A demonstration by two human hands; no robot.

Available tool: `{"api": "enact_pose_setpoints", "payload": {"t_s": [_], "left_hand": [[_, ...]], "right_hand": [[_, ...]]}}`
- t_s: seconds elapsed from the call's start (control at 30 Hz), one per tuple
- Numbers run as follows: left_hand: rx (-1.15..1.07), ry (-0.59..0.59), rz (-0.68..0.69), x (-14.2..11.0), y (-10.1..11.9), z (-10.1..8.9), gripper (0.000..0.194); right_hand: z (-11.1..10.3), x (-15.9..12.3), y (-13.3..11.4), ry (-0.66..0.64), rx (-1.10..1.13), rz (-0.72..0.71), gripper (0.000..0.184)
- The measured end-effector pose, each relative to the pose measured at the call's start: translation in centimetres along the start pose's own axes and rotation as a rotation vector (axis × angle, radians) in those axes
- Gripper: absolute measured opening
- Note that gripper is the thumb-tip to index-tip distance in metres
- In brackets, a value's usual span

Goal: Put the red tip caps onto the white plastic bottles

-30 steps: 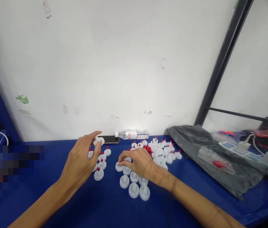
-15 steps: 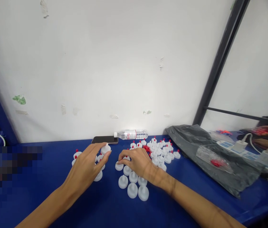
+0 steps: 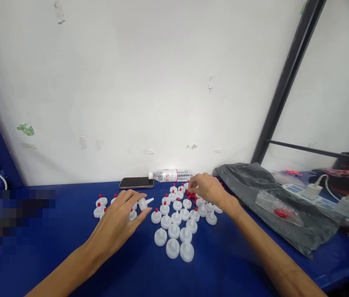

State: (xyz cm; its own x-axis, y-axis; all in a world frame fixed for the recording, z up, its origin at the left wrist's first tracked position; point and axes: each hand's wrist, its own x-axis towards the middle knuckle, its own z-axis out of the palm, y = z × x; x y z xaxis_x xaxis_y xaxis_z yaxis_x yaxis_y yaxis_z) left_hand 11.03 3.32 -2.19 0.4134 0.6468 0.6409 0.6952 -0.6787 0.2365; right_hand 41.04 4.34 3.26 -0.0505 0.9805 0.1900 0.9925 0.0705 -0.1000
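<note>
Between thumb and fingers, my left hand point(image 3: 121, 212) holds a white nozzle cap point(image 3: 142, 203), tilted so its bare spout points right. Under and behind that hand stand several white caps with red tips point(image 3: 101, 201), partly hidden. My right hand point(image 3: 208, 189) has its fingers pinched over a small pile of red tips point(image 3: 190, 196); whatever lies in the pinch is hidden. In the middle of the table stand several upright white nozzle caps point(image 3: 173, 231), the front ones bare. One red-tipped cap point(image 3: 156, 216) stands at the left edge of this group.
A dark phone point(image 3: 136, 182) and a clear bottle point(image 3: 174, 175) lie along the wall. To the right is a grey plastic bag point(image 3: 248, 189) with a clear packet point(image 3: 278, 208) of red pieces on it. Beyond it lies a power strip point(image 3: 304, 196) with plugs.
My right hand has moved right and back, from a cap in the middle to the red pile. That cap now shows a red tip. The cap in my left hand has tipped over rightward.
</note>
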Motion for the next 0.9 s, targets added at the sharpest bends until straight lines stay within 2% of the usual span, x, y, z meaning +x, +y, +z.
{"api": "enact_pose_setpoints", "payload": {"t_s": [0.2, 0.57, 0.77, 0.9], "left_hand": [[-0.028, -0.077, -0.010, -0.2, -0.2, 0.3, 0.038], [-0.036, -0.141, -0.039, -0.2, -0.1, 0.6, 0.035], [-0.028, -0.108, -0.050, -0.3, 0.0, 0.5, 0.041], [-0.019, -0.098, -0.055, -0.3, 0.0, 0.6, 0.043]], "right_hand": [[2.0, 0.8, 0.8, -0.076, -0.025, -0.001, 0.010], [3.7, 1.3, 1.0, -0.046, -0.002, -0.060, 0.015], [2.3, 1.1, 0.3, 0.080, 0.171, -0.109, 0.018], [1.4, 0.3, -2.2, 0.201, 0.533, -0.271, 0.027]]}}
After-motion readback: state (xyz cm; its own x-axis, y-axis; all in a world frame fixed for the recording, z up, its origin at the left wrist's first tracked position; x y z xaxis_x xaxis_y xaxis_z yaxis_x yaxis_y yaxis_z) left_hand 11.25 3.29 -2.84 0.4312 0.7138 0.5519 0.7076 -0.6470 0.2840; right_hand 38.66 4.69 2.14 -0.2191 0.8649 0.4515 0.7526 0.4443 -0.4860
